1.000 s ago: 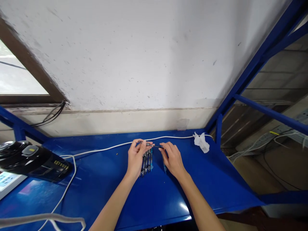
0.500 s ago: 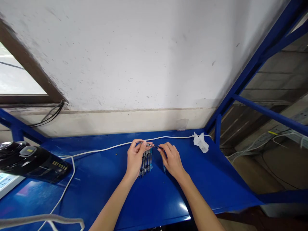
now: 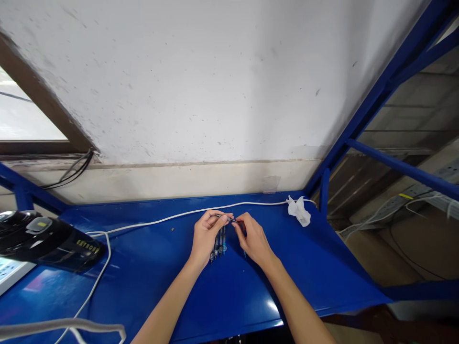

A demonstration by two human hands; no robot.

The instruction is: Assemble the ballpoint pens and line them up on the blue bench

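Observation:
My left hand pinches a thin dark pen near the middle of the blue tabletop. Its other end sits between the fingertips of my right hand, so the pen spans both hands. Below them several pens lie side by side on the blue surface, partly covered by my left hand. A small bluish tip of another item shows beneath my right hand.
A black device and a white power strip are on the left. A white cable runs along the back. Crumpled white tissue lies at the back right, beside the blue frame.
My hands have come closer together. My left hand has shifted slightly right, covering more of the pens, and less of the held pen shows between the hands.

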